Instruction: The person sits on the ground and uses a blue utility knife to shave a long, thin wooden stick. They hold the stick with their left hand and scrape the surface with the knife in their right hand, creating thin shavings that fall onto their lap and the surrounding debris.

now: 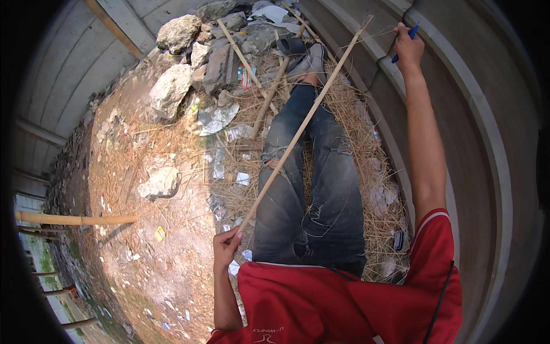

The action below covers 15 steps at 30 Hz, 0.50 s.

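Observation:
A long, pale bamboo strip [305,121] runs slantwise over my outstretched legs in worn dark jeans. My left hand [227,247] is closed round its near end, beside my left hip. At the far right, my right hand [409,50] is raised on an extended arm, its fingers closed on a slim blue tool [413,31]. Whether that tool is a knife or a pen cannot be made out. Thin loose fibres [378,35] stretch from the strip's far end toward the right fingertips.
Corrugated metal sheeting [458,114] curves close along my right. Large rocks [172,92] and sticks [269,100] lie near my feet. Straw-like shavings [372,166] and litter surround my legs. A bamboo pole [74,219] stands out at the left, and a pale rock [160,183] rests on sunlit ground.

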Motion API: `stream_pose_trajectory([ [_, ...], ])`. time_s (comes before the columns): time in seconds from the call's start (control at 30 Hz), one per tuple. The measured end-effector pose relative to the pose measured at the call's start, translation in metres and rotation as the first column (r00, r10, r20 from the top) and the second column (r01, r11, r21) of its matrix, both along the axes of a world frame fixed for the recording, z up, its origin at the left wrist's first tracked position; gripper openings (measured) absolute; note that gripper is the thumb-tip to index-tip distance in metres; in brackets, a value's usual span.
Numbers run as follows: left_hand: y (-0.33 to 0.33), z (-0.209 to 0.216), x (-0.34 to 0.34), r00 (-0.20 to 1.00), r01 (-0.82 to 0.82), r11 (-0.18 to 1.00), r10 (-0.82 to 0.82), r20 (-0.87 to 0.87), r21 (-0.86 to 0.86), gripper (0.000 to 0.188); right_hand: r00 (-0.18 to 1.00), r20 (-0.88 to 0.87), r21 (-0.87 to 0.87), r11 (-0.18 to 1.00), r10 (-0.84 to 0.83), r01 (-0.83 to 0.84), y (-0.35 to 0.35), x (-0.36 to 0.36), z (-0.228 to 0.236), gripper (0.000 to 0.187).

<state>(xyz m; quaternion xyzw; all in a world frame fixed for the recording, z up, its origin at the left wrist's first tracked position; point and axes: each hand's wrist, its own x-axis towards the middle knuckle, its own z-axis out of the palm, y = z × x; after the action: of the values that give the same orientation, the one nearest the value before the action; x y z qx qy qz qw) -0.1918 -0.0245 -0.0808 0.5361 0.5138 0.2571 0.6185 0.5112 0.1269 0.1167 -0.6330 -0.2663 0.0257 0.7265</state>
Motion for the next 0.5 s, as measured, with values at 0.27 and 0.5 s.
stream_pose_trajectory([
  [0.27,-0.002,-0.007,0.02,0.977,-0.103,0.994,0.107,0.185,-0.032,0.036,0.767,0.049,0.51,0.676,-0.64,0.532,-0.061,-0.027,0.06,0.033],
  [0.5,0.015,0.028,0.091,0.984,-0.09,0.989,0.07,0.165,0.117,0.031,0.795,0.474,-0.015,0.899,-0.378,0.437,-0.067,-0.07,0.022,0.04],
])
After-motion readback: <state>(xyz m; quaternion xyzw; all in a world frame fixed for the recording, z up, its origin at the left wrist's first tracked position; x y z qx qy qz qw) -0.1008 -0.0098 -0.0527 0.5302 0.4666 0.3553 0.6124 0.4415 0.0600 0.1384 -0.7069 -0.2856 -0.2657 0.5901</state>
